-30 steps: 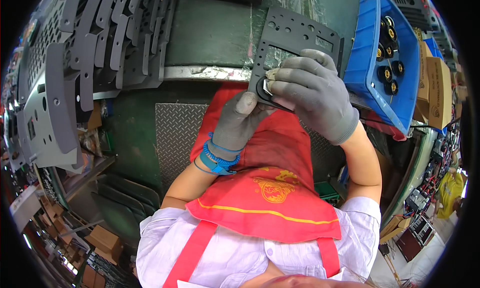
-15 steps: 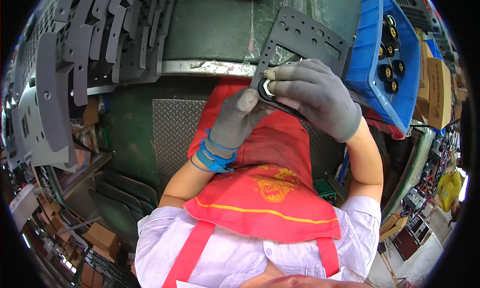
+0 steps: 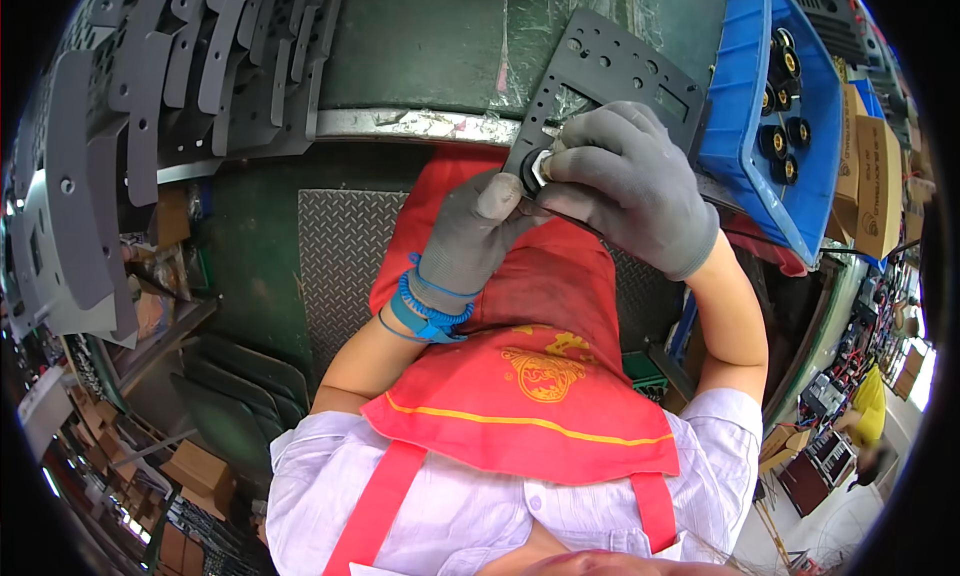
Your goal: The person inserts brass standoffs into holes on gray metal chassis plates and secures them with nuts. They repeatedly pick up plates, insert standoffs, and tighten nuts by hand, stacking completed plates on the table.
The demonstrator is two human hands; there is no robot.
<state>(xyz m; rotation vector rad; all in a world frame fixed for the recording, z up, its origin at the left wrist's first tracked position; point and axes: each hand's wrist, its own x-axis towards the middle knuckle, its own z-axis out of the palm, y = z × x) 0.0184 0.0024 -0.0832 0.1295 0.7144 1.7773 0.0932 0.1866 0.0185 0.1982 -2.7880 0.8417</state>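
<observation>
In the head view, your left hand [image 3: 468, 234], gloved in grey, pinches the near left corner of the black panel [image 3: 608, 62]: your thumb lies on top, beside the ring, and the other fingers go out of sight beneath. Your right hand [image 3: 635, 191], gloved too, is bent over the panel's near edge, its fingertips at the pale metal nut [image 3: 541, 167]. You cannot tell from here whether your right thumb closes on that nut.

The nut sits in the black ring [image 3: 528, 175] at the panel's near left corner, close to your left thumb. The panel slants away from you, its near end at your hands and its far end over the green bench [image 3: 430, 56]. Round holes and rectangular cut-outs show in it.

Just to the right of the panel, the blue bin [image 3: 741, 126] stands tilted, with black round parts [image 3: 773, 142] inside, brassy at their centres. Grey plates [image 3: 145, 116] stand in a row on your left. A blue coiled band [image 3: 428, 318] circles your left wrist, and your red apron [image 3: 470, 376] lies below your hands.
</observation>
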